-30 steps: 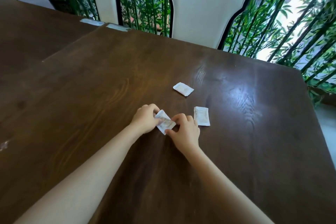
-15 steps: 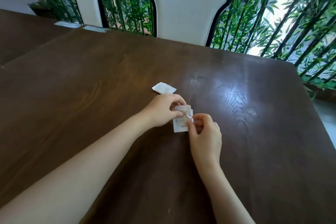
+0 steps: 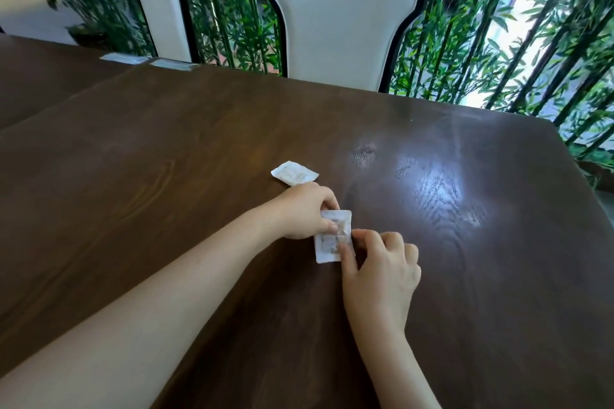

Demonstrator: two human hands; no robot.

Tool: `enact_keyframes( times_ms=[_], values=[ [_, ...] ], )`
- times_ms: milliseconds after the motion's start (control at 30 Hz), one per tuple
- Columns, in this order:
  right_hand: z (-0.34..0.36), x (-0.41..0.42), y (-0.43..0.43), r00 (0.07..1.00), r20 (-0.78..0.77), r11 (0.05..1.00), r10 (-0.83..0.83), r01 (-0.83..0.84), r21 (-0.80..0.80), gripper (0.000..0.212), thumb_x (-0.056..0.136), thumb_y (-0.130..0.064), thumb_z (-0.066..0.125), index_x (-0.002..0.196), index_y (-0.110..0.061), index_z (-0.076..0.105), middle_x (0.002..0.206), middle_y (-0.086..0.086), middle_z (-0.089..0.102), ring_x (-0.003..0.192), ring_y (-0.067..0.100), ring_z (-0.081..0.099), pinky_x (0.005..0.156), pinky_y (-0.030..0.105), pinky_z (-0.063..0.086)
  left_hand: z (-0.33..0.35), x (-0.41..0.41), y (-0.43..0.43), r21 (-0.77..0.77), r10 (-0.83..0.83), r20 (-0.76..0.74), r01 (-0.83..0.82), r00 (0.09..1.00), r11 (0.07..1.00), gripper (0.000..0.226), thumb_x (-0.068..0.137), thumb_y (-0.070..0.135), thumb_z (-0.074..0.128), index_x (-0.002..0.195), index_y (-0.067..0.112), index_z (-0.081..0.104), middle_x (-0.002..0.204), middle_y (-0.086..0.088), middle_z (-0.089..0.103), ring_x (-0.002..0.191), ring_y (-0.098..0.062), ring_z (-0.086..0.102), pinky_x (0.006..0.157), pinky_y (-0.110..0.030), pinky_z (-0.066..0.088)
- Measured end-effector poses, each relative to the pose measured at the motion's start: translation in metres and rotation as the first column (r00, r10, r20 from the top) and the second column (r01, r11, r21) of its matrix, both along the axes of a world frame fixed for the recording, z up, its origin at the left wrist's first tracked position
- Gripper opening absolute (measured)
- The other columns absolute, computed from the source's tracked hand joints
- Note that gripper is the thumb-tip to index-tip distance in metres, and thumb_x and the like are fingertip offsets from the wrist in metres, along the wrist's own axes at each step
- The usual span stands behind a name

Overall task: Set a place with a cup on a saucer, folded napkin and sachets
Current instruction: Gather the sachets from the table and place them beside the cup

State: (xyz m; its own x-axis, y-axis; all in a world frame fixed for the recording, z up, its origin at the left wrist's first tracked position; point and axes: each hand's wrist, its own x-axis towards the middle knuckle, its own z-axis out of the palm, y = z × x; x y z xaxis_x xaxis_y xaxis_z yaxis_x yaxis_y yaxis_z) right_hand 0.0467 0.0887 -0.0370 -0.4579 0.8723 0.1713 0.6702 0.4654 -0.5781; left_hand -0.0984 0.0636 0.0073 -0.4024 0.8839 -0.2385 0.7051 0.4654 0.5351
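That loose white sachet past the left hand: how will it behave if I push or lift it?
The small white puffy paper sachet looks light and soft, so it would probably flex in a pinch grip. Lying flat on the glossy dark wooden table, it should slide rather than roll or tip.

Counter (image 3: 465, 276): dark brown wood, grain plainly visible, smooth, with a glossy sheen where the light falls. Far sachet (image 3: 294, 173) and near sachet (image 3: 332, 237): white, paper-like, matt, faintly crinkled. Chair (image 3: 345, 16): smooth cream padded upholstery in a black frame
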Motion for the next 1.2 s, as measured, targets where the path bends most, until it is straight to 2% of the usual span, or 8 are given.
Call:
enact_keyframes(
  times_ms=[167,333,567,800,933,1000,1100,1200],
  values=[
    [0.000,-0.001,0.000,1.000,-0.007,1.000,0.007,-0.007,-0.012,0.018,0.087,-0.040,0.055,0.102,-0.031,0.061,0.107,-0.007,0.053,0.102,0.016,0.037,0.076,0.027,0.018,0.004,0.001,-0.012,0.111,0.080,0.186,-0.101,0.979,0.989,0.017,0.082,0.015,0.068,0.089,0.025,0.057,0.087,0.011,0.057,0.077,-0.005,0.055,0.063,-0.019,0.047],
    [0.000,0.000,0.001,0.996,-0.084,1.000,-0.008,0.006,-0.023,0.024,0.086,-0.039,0.056,0.109,-0.030,0.059,0.108,-0.010,0.057,0.105,0.015,0.041,0.076,0.025,0.016,0.020,-0.030,-0.015,0.229,0.287,0.383,-0.391,0.878,0.892,0.019,0.081,0.001,0.068,0.098,0.007,0.061,0.089,-0.005,0.062,0.070,-0.012,0.059,0.048,-0.017,0.050],
    [0.000,-0.002,0.000,0.998,-0.069,1.000,0.013,-0.013,0.011,0.019,0.087,-0.034,0.056,0.104,-0.028,0.060,0.104,-0.010,0.058,0.101,0.016,0.043,0.075,0.026,0.015,0.011,-0.079,0.006,0.016,0.588,0.528,-0.700,0.613,0.714,0.019,0.084,0.008,0.067,0.101,0.010,0.060,0.098,-0.009,0.066,0.076,-0.012,0.060,0.062,-0.022,0.047],
    [-0.001,-0.004,0.002,0.999,-0.028,1.000,0.017,-0.017,0.007,0.018,0.086,-0.031,0.056,0.104,-0.030,0.058,0.106,-0.012,0.055,0.102,0.015,0.040,0.078,0.027,0.018,-0.003,-0.084,0.017,0.094,0.586,0.208,-0.612,0.783,0.785,0.016,0.084,0.012,0.068,0.099,0.010,0.063,0.099,-0.006,0.062,0.088,-0.017,0.056,0.079,-0.027,0.043],
    [-0.001,-0.003,-0.001,0.999,-0.018,0.999,0.031,-0.031,0.042,0.021,0.086,-0.032,0.057,0.107,-0.028,0.060,0.108,-0.008,0.055,0.102,0.018,0.041,0.081,0.031,0.022,0.001,-0.076,0.020,0.066,0.474,0.226,-0.498,0.851,0.864,0.019,0.083,0.014,0.069,0.101,0.010,0.062,0.097,-0.006,0.062,0.088,-0.016,0.060,0.076,-0.027,0.050],
    [-0.003,-0.003,-0.004,0.997,0.027,0.993,0.070,-0.072,0.092,0.031,0.088,-0.033,0.054,0.118,-0.027,0.057,0.117,-0.002,0.052,0.114,0.023,0.041,0.096,0.036,0.023,0.001,-0.068,0.021,0.039,0.439,0.260,-0.464,0.860,0.885,0.016,0.082,0.011,0.070,0.096,0.010,0.062,0.094,-0.006,0.063,0.085,-0.016,0.060,0.071,-0.026,0.050],
    [-0.008,-0.003,-0.006,0.960,0.220,0.974,0.171,-0.199,0.110,0.054,0.095,-0.045,0.027,0.146,-0.028,0.021,0.155,0.005,0.018,0.145,0.025,0.005,0.112,0.045,-0.019,0.000,-0.057,0.019,0.038,0.413,0.289,-0.441,0.864,0.897,0.015,0.081,0.010,0.071,0.092,0.012,0.061,0.092,-0.006,0.064,0.084,-0.015,0.063,0.068,-0.025,0.052],
    [-0.015,-0.002,-0.003,0.929,0.308,0.966,0.204,-0.242,0.091,0.063,0.092,-0.055,0.009,0.147,-0.027,-0.006,0.159,0.002,-0.012,0.145,0.020,-0.018,0.108,0.044,-0.026,0.003,-0.050,0.010,0.065,0.423,0.332,-0.467,0.843,0.882,0.017,0.081,0.010,0.071,0.095,0.013,0.061,0.094,-0.005,0.065,0.088,-0.015,0.065,0.075,-0.029,0.056]
  ],
)
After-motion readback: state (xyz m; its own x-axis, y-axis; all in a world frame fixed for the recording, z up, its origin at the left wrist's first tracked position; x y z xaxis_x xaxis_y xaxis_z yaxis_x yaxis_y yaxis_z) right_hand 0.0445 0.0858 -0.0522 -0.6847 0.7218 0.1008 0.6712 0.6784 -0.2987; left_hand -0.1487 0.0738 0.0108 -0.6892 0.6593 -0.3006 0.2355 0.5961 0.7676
